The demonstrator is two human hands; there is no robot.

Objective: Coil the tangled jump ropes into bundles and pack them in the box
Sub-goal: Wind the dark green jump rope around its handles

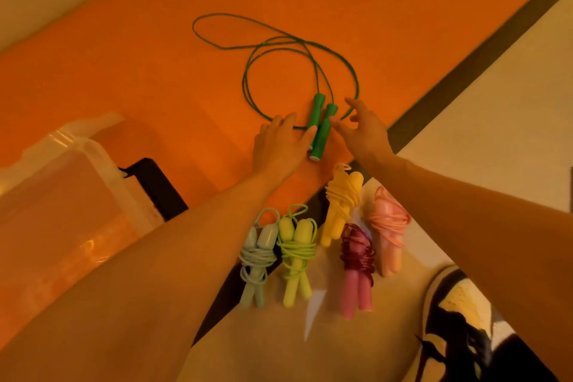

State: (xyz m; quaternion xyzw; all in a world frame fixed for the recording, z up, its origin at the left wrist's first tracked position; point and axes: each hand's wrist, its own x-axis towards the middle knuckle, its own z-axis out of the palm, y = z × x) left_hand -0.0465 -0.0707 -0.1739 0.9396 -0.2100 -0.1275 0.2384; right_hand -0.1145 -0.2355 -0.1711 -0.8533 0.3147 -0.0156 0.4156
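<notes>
A green jump rope lies uncoiled on the orange floor, its cord [248, 84] spread in wide loops. Its two green handles [319, 125] lie side by side between my hands. My left hand [280, 146] rests flat on the floor, fingers straight, its fingertips touching the left handle. My right hand [361, 130] hovers just right of the handles, fingers spread, with the cord running under it. Five coiled bundles lie nearer me: pale green [257, 253], lime [296, 250], yellow [341, 198], magenta [356, 260], peach [389, 223]. The clear plastic box [62, 195] stands at the left.
A dark stripe [465, 71] divides the orange floor from a cream floor on the right. A black latch [155, 183] juts from the box's side. My shoe [455, 329] shows at the bottom right, close to the bundles.
</notes>
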